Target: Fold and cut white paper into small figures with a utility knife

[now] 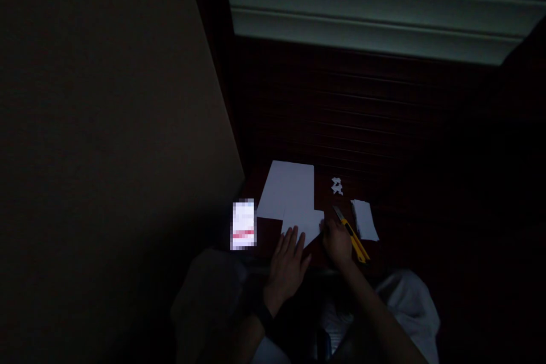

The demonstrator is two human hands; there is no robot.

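The scene is very dark. My left hand [286,264] lies flat with fingers stretched out on the near edge of a white folded paper piece [303,223]. My right hand [336,242] rests at that piece's right corner, fingers curled and pinching the paper edge. A larger white sheet [288,187] lies just behind the folded piece. A yellow utility knife [352,234] lies on the dark table right beside my right hand, apart from it.
A lit phone screen [243,224] glows at the table's left edge. A small folded paper shape [336,185] and a white paper scrap [365,219] lie to the right. A beige wall [106,125] stands left; a window blind [362,11] hangs behind.
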